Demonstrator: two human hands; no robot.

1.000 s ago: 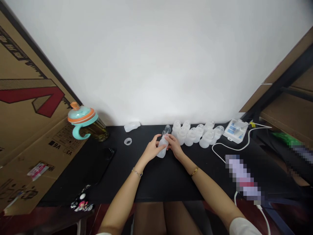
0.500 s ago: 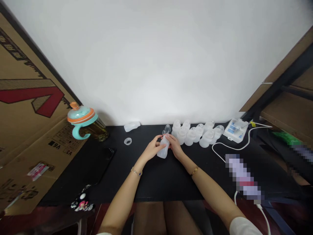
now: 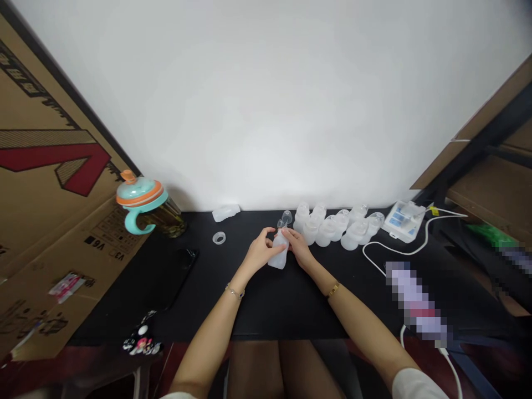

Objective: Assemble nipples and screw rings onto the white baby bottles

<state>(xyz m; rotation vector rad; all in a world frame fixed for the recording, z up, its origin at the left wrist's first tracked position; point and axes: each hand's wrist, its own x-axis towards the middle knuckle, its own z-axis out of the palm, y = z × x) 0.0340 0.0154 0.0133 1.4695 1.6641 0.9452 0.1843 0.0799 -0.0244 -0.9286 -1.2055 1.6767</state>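
My left hand [image 3: 258, 253] and my right hand [image 3: 298, 249] both grip one translucent white baby bottle [image 3: 278, 256] that stands on the black table [image 3: 266, 299]. The fingers of both hands meet at the bottle's neck, where a clear teat shows. Behind it stands a clear teat piece [image 3: 286, 217]. A row of several like bottles [image 3: 336, 228] stands just right of my right hand.
A bottle [image 3: 225, 213] lies on its side at the back wall, with a white ring [image 3: 219, 238] in front of it. A teal and orange handled cup [image 3: 143, 204] stands at left beside cardboard boxes [image 3: 45, 183]. A black phone [image 3: 183, 267], a white device [image 3: 403, 220] and its cable lie nearby.
Both hands have stayed on the bottle with only small finger shifts at its neck. The view has drifted slightly.
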